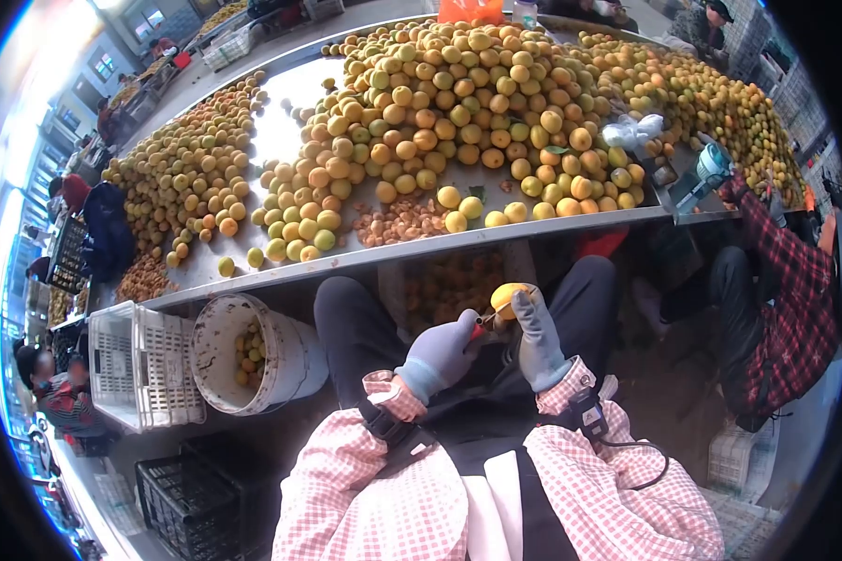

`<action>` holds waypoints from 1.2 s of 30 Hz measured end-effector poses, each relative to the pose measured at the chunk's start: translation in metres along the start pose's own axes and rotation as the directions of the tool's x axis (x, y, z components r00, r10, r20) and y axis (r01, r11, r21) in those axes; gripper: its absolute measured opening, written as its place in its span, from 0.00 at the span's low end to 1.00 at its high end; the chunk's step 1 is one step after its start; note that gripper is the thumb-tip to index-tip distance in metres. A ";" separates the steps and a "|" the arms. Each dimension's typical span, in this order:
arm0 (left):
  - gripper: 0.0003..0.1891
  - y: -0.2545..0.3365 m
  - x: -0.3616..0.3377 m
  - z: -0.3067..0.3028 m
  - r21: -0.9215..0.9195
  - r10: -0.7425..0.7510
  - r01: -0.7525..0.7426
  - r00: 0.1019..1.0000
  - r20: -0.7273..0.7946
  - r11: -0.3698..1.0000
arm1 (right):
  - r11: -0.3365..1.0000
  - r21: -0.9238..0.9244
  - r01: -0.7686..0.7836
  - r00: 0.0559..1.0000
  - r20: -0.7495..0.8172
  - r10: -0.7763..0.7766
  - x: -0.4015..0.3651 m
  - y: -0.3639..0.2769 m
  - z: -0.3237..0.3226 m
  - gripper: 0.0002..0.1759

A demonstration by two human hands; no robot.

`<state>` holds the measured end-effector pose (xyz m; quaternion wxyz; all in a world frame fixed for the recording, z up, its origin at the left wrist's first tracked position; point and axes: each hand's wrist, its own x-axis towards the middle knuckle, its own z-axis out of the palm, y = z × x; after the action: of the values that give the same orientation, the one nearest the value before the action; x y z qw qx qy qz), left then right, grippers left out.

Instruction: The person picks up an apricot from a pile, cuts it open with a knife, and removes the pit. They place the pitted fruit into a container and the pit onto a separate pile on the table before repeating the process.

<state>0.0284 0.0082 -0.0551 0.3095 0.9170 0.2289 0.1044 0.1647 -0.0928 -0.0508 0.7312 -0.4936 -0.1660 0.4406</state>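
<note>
A yellow-orange apricot (507,297) is held up above my lap in my right hand (539,342), which wears a grey glove with the thumb pressed to the fruit. My left hand (440,355), also gloved, is closed around a small red-handled tool (478,330). Its thin metal tip meets the lower left side of the apricot; the blade's exact shape is too small to tell. A dark line runs across the fruit's skin. Beyond my hands, a large heap of apricots (421,103) covers the metal table (533,227), with a small pile of brown pits (402,222) near its edge.
To the left stand a white bucket (295,365) with some fruit inside and white plastic crates (145,365). Black crates (187,496) lie below. A co-worker in a checked shirt (795,318) sits at right near a bottle (702,178). Below the table is a fruit-filled container (449,290).
</note>
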 end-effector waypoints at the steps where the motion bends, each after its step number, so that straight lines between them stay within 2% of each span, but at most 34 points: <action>1: 0.12 0.001 0.001 -0.001 -0.048 0.019 -0.020 1.000 -0.009 0.999 | 0.999 -0.024 -0.027 1.000 0.005 0.027 0.002 -0.001 -0.005 0.23; 3: 0.13 0.008 0.001 -0.005 -0.072 0.015 -0.014 1.000 0.009 0.997 | 0.997 -0.045 -0.061 0.998 0.006 0.062 0.001 -0.001 -0.008 0.23; 5: 0.13 0.012 0.002 -0.006 -0.095 0.010 -0.008 1.000 0.019 0.995 | 0.990 -0.138 0.035 0.999 0.023 -0.032 -0.001 -0.005 -0.004 0.25; 6: 0.13 0.013 0.003 -0.004 -0.050 -0.057 0.059 0.998 0.035 0.997 | 0.990 -0.136 0.035 0.999 0.023 -0.032 -0.002 -0.004 -0.001 0.25; 7: 0.13 0.013 0.003 -0.003 -0.003 -0.125 0.125 0.991 0.047 0.992 | 0.999 -0.021 -0.039 0.999 0.023 0.039 -0.003 -0.003 0.004 0.25; 8: 0.13 0.013 0.005 -0.004 -0.001 -0.124 0.124 0.991 0.047 0.992 | 0.989 0.096 -0.111 0.994 0.030 0.109 -0.004 -0.003 0.006 0.26; 9: 0.13 0.012 0.007 -0.006 0.007 -0.120 0.120 0.991 0.059 0.993 | 0.989 0.097 -0.110 0.994 0.028 0.108 -0.004 -0.003 0.005 0.26; 11: 0.13 0.009 0.007 -0.008 0.014 -0.116 0.115 0.991 0.072 0.993 | 0.971 0.130 -0.201 0.979 0.058 0.195 -0.004 -0.005 0.003 0.28; 13: 0.14 0.003 0.007 -0.010 -0.135 0.007 0.001 0.998 0.057 0.991 | 0.980 0.097 -0.172 0.985 0.013 0.172 -0.004 -0.009 0.010 0.28; 15: 0.12 0.005 0.004 -0.014 -0.174 0.040 -0.036 0.999 0.022 0.984 | 0.988 0.068 -0.142 0.989 -0.041 0.145 -0.002 -0.008 0.007 0.28; 17: 0.11 0.011 -0.001 -0.020 -0.215 0.078 -0.078 0.997 -0.011 0.974 | 0.996 0.067 -0.057 0.998 0.035 0.054 0.006 -0.001 -0.007 0.29; 18: 0.10 0.016 -0.006 -0.024 -0.439 -0.057 0.039 0.998 -0.029 0.898 | 0.996 0.068 -0.053 0.998 0.028 0.052 0.009 -0.005 -0.013 0.29; 19: 0.08 0.016 -0.008 -0.028 -0.637 -0.191 0.139 0.981 -0.014 0.758 | 0.978 0.175 -0.110 0.993 -0.017 0.115 0.014 -0.010 -0.019 0.28; 20: 0.07 0.009 -0.010 -0.032 -0.634 -0.156 0.116 0.988 -0.008 0.764 | 0.946 0.284 -0.158 0.982 -0.054 0.181 0.017 -0.013 -0.023 0.27; 21: 0.09 0.011 -0.010 -0.039 -0.705 -0.185 0.149 0.982 0.026 0.693 | 0.946 0.284 -0.157 0.982 -0.056 0.180 0.016 -0.015 -0.023 0.27; 22: 0.10 0.015 -0.008 -0.045 -0.769 -0.217 0.184 0.974 0.060 0.612 | 0.919 0.310 -0.245 0.966 -0.003 0.259 0.014 -0.019 -0.023 0.26; 23: 0.10 0.018 -0.005 -0.045 -0.771 -0.224 0.189 0.973 0.061 0.608 | 0.882 0.332 -0.335 0.940 0.053 0.337 0.010 -0.021 -0.022 0.24; 25: 0.15 0.027 0.007 -0.042 -0.624 -0.061 -0.043 0.988 -0.144 0.780 | 0.787 0.370 -0.494 0.870 0.216 0.444 0.009 -0.022 -0.022 0.21; 26: 0.15 0.032 0.010 -0.043 -0.622 -0.058 -0.044 0.988 -0.144 0.781 | 0.787 0.372 -0.492 0.871 0.216 0.441 0.009 -0.019 -0.023 0.21; 28: 0.24 0.040 0.013 -0.046 -0.468 -0.044 0.013 0.998 -0.055 0.884 | 0.781 0.281 -0.557 0.821 0.325 0.469 0.010 -0.010 -0.027 0.24; 29: 0.32 0.039 0.015 -0.044 -0.361 0.000 -0.019 0.999 -0.052 0.932 | 0.687 0.344 -0.640 0.735 0.536 0.416 0.012 -0.008 -0.032 0.23; 30: 0.32 0.040 0.015 -0.045 -0.361 0.000 -0.018 0.999 -0.050 0.932 | 0.686 0.346 -0.640 0.735 0.535 0.416 0.009 -0.014 -0.025 0.23; 32: 0.37 0.045 0.017 -0.049 -0.304 0.065 -0.051 0.997 0.035 0.951 | 0.840 0.178 -0.513 0.846 0.272 0.458 0.000 -0.029 -0.005 0.20; 34: 0.40 0.040 0.019 -0.047 -0.287 0.089 -0.066 0.994 0.067 0.956 | 0.845 0.194 -0.499 0.850 0.299 0.434 0.001 -0.026 -0.005 0.19; 36: 0.41 0.037 0.021 -0.045 -0.246 0.161 -0.151 0.987 0.019 0.957 | 0.848 0.209 -0.487 0.852 0.328 0.409 0.002 -0.025 -0.004 0.18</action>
<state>0.0446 0.0157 0.0035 0.4151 0.8890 0.1352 0.1378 0.1802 -0.0963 -0.0315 0.6401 -0.3435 -0.0785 0.6827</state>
